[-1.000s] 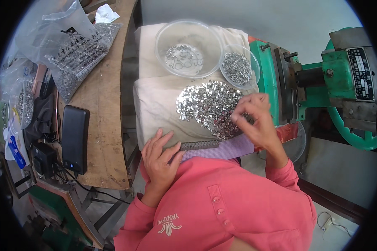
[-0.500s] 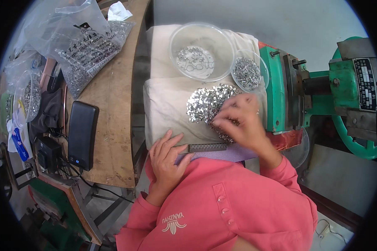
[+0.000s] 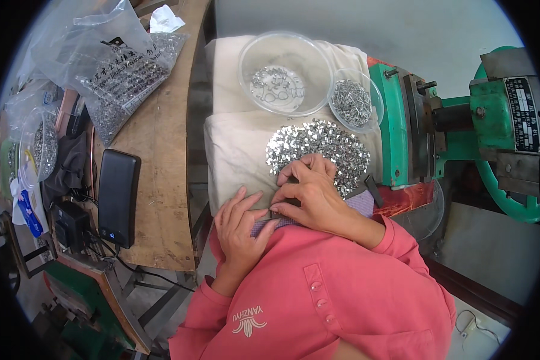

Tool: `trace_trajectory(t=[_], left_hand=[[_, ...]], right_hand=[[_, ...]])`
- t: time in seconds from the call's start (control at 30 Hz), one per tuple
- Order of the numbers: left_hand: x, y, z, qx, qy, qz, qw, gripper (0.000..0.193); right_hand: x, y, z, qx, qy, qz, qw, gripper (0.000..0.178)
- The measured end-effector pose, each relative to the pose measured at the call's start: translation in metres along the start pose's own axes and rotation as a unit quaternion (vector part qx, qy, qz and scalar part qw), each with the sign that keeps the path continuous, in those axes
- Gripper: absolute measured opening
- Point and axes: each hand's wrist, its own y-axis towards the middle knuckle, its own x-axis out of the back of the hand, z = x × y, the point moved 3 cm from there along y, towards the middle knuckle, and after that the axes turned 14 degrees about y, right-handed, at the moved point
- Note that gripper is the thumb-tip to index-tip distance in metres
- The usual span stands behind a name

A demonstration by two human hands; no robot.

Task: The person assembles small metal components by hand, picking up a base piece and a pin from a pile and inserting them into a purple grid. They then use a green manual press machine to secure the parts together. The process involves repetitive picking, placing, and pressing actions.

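Note:
My right hand is bent over the front edge of the work surface, thumb and forefinger pinched together. Whatever is between those fingertips is too small to make out. Beneath it, a narrow toothed metal strip is mostly covered. My left hand lies flat with fingers spread, its fingertips close to the strip's left end and to the right hand's pinch. Just beyond the right hand spreads a pile of small shiny metal pieces on a cream cloth. A purple patterned mat shows under the right wrist.
Behind the pile stand a large clear plastic tub and a smaller clear bowl of metal pins. A small dark bar lies right of the pile. A green machine borders the right. A wooden table at left holds a black power bank.
My right hand has moved from the right side of the pile down and left, onto the metal strip beside my left hand. The left hand has stayed in place.

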Motion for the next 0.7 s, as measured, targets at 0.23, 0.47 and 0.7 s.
trace_trajectory(t=[0.23,0.47,0.7], left_hand=[[0.001,0.001,0.0,0.001,0.012,0.005,1.0,0.028],[0.002,0.002,-0.003,-0.008,0.011,-0.006,1.0,0.025],[-0.002,0.003,-0.003,-0.008,0.016,0.006,1.0,0.024]], right_hand=[[0.04,-0.005,-0.001,0.037,-0.017,-0.141,0.989,0.009],[0.126,-0.006,-0.036,0.022,-0.188,-0.407,0.894,0.009],[0.13,-0.014,-0.06,0.001,-0.194,-0.366,0.91,0.007]])
